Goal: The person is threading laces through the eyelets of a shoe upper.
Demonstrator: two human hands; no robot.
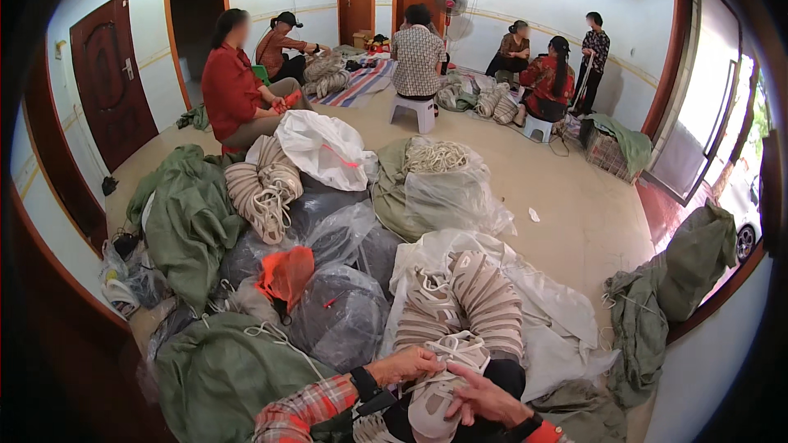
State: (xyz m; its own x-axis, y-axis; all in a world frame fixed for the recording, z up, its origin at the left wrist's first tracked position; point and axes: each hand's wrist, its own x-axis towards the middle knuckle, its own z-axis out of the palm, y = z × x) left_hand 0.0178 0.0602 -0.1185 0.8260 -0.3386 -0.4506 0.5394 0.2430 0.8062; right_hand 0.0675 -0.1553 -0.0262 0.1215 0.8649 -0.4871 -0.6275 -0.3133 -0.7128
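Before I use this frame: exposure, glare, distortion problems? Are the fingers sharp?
Head view: window at right washed out. Head view: dark red door at left leans, and the picture's rim falls to black. Head view: highlights streak the grey plastic bags. Head view: fingers and pale shoe look fairly sharp, without strong motion blur.

Head-worn fisheye view, facing forward and down, hands [490, 401] close, back wall [558, 6] distant
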